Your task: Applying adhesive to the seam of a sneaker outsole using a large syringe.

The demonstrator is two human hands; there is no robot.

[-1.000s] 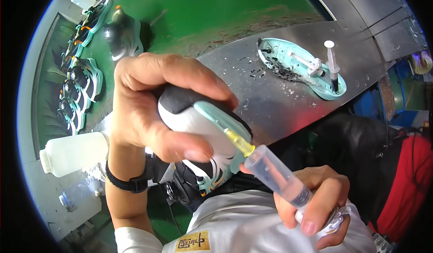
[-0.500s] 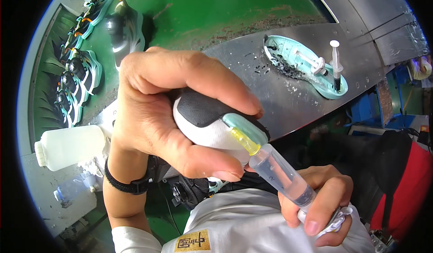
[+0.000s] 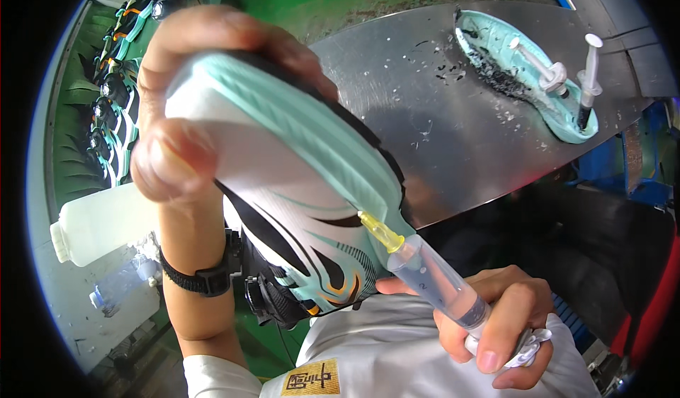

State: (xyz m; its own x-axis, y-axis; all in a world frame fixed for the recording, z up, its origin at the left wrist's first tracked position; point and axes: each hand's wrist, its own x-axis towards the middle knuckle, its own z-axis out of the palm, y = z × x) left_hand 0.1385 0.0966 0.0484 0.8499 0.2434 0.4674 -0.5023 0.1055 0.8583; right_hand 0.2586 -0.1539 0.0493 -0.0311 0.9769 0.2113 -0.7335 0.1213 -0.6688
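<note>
A white, mint and black sports shoe point(image 3: 283, 153) is tilted in front of me, its mint midsole edge turned up. My left hand point(image 3: 170, 65) is closed around the shoe's upper-left end, the thumb on the near side and blurred. In my closed right hand point(image 3: 513, 313) is a clear syringe point(image 3: 439, 281), partly filled with clear liquid, with a crumpled white material at its rear end. Its yellow needle tip point(image 3: 381, 232) points at the seam between midsole and upper and appears to touch it or lie very close.
A mint shoe sole point(image 3: 489, 36) with black crumbs lies on the metal tabletop point(image 3: 404, 107), and two small syringes point(image 3: 584, 86) rest in it. Several shoes point(image 3: 117, 90) line the left side. Below them are a white plastic bottle point(image 3: 106, 224) and a clear bottle point(image 3: 124, 284).
My left hand has turned the shoe, so its long side and midsole edge now show instead of its end. The syringe stays nearly in place. The view has shifted, moving the table things up and right.
</note>
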